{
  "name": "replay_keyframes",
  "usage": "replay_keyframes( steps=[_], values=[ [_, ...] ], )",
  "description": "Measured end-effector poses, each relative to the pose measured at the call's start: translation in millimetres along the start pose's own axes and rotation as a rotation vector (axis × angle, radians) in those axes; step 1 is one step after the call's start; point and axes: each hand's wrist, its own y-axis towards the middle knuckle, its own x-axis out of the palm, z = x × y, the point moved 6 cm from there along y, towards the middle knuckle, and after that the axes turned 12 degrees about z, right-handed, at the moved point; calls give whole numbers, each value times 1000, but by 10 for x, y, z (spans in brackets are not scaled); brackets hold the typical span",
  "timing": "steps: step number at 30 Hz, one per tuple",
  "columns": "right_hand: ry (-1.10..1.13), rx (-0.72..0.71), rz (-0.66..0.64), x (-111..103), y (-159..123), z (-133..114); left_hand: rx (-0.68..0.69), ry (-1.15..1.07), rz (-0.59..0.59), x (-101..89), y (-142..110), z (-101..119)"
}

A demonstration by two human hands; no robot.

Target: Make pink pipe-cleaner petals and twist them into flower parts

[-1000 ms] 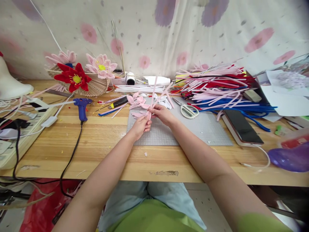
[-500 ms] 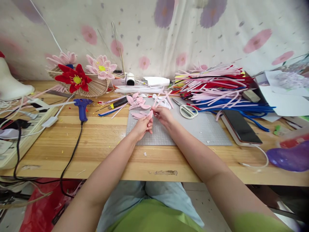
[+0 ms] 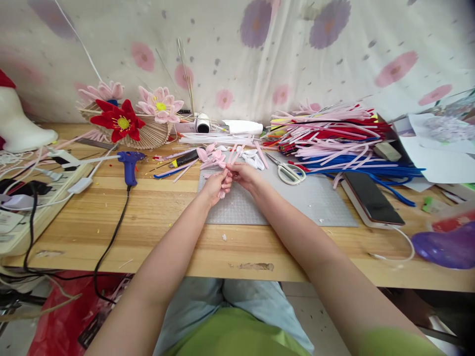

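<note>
From where I stand, both hands meet near the left edge of a grey cutting mat (image 3: 245, 210), at the middle of the wooden worktop (image 3: 156, 237). The left hand (image 3: 216, 188) is curled tight around a pink fuzzy piece (image 3: 221, 194), its end poking out below the fingers. The right hand (image 3: 243, 174) pinches narrowly at that same spot; which strands it grips I can't tell. Pink petals (image 3: 211, 155) lie just beyond, by the mat's far left corner, and scissors (image 3: 291, 173) lie towards its far edge.

As for containers, a clear box (image 3: 454, 216) with something red inside sits by the worktop's right edge, behind a purple pouch (image 3: 443, 244) whose contents I can't make out. A red plastic bag (image 3: 55, 316) sits below the front edge at the left; I can't see into it. A power strip (image 3: 40, 217) along the left edge has plugs in its sockets. Towards the far left corner, a fan-shaped holder (image 3: 154, 136) carries a red flower (image 3: 120, 121) and pink ones (image 3: 160, 105); whether they sit in it or against it is unclear.
</note>
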Motion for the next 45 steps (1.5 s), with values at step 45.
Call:
replay_keyframes(
  steps=[45],
  values=[
    [-502, -576, -322, 258, -352, -367, -163, -148, -90, -191, -265, 119]
  ],
)
